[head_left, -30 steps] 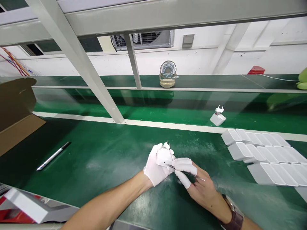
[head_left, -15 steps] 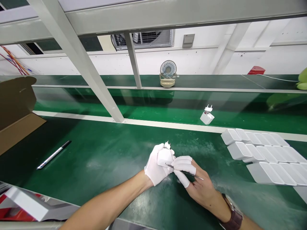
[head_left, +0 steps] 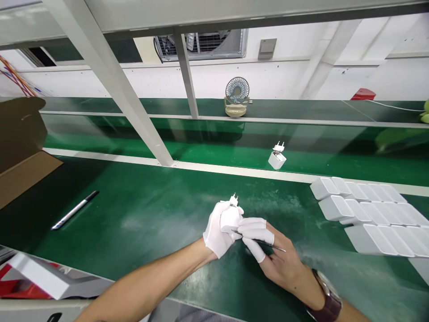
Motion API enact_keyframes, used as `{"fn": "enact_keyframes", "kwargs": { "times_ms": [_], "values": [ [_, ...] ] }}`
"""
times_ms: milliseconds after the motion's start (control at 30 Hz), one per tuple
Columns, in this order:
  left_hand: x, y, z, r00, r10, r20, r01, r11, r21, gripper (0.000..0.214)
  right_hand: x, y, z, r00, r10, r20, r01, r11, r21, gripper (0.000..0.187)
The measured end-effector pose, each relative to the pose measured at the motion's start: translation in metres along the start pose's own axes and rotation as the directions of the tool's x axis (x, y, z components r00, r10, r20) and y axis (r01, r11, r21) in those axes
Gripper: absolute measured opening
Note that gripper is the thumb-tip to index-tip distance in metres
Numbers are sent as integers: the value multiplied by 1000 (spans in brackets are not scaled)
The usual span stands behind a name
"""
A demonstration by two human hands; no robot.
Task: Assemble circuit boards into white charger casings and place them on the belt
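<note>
My left hand (head_left: 219, 230), in a white glove, is wrapped round a white plug charger (head_left: 229, 219) whose pronged plug piece (head_left: 233, 200) sticks up at the far end. My right hand (head_left: 264, 239) wears white covers on its fingers and pinches slim dark metal tweezers (head_left: 263, 243). Their tip touches or lies just over the near face of the charger; I cannot tell which. Beyond both hands, another white charger (head_left: 277, 160) stands on the green belt, its plug piece tilted above the open housing.
Rows of white housings (head_left: 368, 212) stand at the right of the green bench (head_left: 150, 210). A marker pen (head_left: 75, 210) and an open cardboard box (head_left: 23, 147) are at the left. A slanted metal post (head_left: 124, 89) rises ahead. A small fan (head_left: 236, 96) sits at the back.
The charger on the belt has moved left. My view has tipped slightly, so the scene sits higher. Both hands keep their hold, almost unmoved.
</note>
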State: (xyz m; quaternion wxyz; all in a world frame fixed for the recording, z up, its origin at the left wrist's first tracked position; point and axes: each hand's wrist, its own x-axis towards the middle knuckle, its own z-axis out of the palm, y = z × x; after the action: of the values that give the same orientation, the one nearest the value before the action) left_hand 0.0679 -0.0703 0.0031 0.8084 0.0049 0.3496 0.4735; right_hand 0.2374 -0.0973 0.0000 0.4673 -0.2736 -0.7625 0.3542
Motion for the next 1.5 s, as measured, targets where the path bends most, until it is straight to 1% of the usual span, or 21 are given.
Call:
{"fn": "enact_keyframes", "kwargs": {
  "times_ms": [133, 200, 267, 367, 500, 600, 700, 767, 833, 900, 967, 1100, 1233, 1333, 1400, 1433, 1467, 1500],
  "values": [
    [-1, -8, -1, 998, 66, -15, -66, 998, 21, 29, -1, -4, -2, 1000, 16, 25, -17, 1000, 11, 51],
    [-1, -10, -1, 997, 83, 3, -83, 996, 31, 27, 0, -5, -4, 999, 36, 38, -36, 999, 1, 49],
    [0, -12, 0, 995, 100, 21, -100, 994, 40, 26, 2, -4, -5, 997, 66, 40, -65, 998, -24, 45],
    [-1, -14, 1, 991, 131, 15, -132, 991, 28, 22, 6, 0, -7, 994, 99, 46, -97, 994, -43, 36],
    [-2, -13, 2, 986, 158, 51, -162, 984, 79, 22, 6, 6, -5, 997, 71, 42, -71, 997, -8, 33],
    [0, -8, 0, 985, 163, 56, -169, 978, 125, 25, 3, 10, -3, 997, 73, -7, -73, 997, 25, 28],
    [4, 1, -2, 995, 91, 39, -93, 995, 47, 29, 7, 13, -6, 979, 162, -121, -155, 985, 72, 18],
    [5, 8, -3, 997, 35, 67, -32, 999, -35, 33, 11, 13, -12, 946, 231, -229, -213, 972, 100, 18],
    [6, 14, -4, 994, 7, 107, 4, 995, -102, 34, 16, 13, -18, 899, 288, -330, -262, 957, 121, 21],
    [6, 17, -5, 990, -1, 140, 22, 989, -146, 35, 18, 14, -21, 860, 332, -388, -294, 943, 156, 22],
    [5, 20, -5, 988, 15, 152, 13, 983, -181, 33, 17, 19, -20, 846, 366, -388, -306, 929, 210, 21],
    [5, 21, -5, 988, 23, 154, 10, 977, -214, 32, 12, 31, -13, 853, 412, -320, -319, 897, 306, 24],
    [4, 22, -6, 989, 15, 149, 16, 978, -209, 34, 8, 37, -10, 850, 433, -301, -330, 882, 338, 26],
    [4, 23, -6, 991, 7, 131, 19, 981, -196, 36, 6, 39, -9, 857, 427, -289, -325, 882, 340, 27],
    [5, 22, -5, 993, 16, 114, 3, 987, -160, 36, 5, 41, -8, 863, 416, -287, -327, 892, 312, 25],
    [5, 22, -4, 994, 38, 99, -26, 993, -119, 36, 4, 42, -8, 864, 411, -290, -329, 898, 292, 25],
    [5, 21, -3, 994, 80, 78, -77, 996, -43, 37, 4, 44, -9, 864, 409, -295, -335, 903, 270, 26],
    [5, 19, -2, 988, 142, 56, -146, 986, 77, 39, 4, 46, -10, 861, 407, -305, -342, 907, 246, 27]
  ]
}}
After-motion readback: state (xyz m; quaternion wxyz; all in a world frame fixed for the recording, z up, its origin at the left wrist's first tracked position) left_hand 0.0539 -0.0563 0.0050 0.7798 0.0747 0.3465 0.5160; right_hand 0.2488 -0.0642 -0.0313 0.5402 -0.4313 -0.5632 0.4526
